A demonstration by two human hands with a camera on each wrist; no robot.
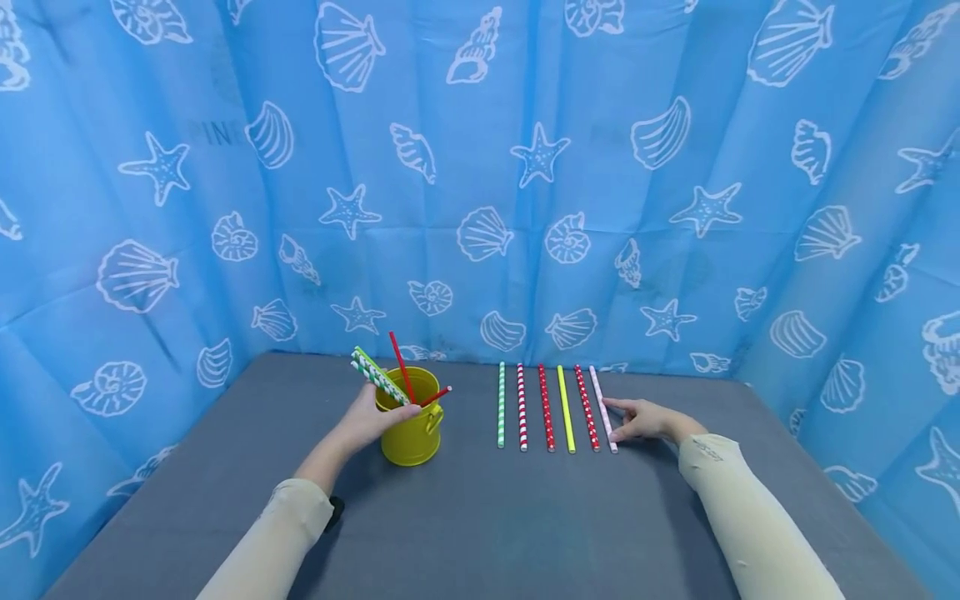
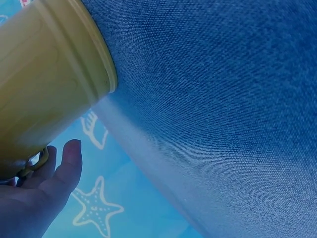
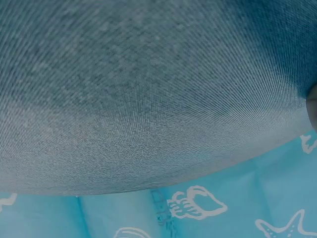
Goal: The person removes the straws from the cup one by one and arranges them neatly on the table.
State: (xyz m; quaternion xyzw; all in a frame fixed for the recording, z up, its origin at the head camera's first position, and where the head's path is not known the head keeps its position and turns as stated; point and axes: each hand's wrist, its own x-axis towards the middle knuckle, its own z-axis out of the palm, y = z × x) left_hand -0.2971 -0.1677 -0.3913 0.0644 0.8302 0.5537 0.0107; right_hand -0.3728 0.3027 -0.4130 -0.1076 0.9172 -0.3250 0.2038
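Observation:
In the head view, the left hand (image 1: 372, 417) is at the yellow bucket (image 1: 411, 442), its thumb across the rim side beside green-and-white straws (image 1: 381, 379); its other fingers are mostly hidden. Two red straws (image 1: 402, 367) also lean in the bucket. The left wrist view has the bucket (image 2: 49, 74) tilted across the picture, with fingers (image 2: 69, 166) of the left hand by its handle loop. Over on the right, the right hand (image 1: 648, 419) touches the pale pink straw (image 1: 602, 408) with thumb and index finger spread along it. That straw ends a row of upright-lying straws.
The row on the grey table (image 1: 480, 525) also has a green striped straw (image 1: 501, 408), a red striped one (image 1: 522, 408), a yellow one (image 1: 566, 408) and two red dotted ones (image 1: 546, 408). A blue shell-patterned curtain (image 1: 480, 167) stands behind. The right wrist view has mostly tabletop (image 3: 148, 99).

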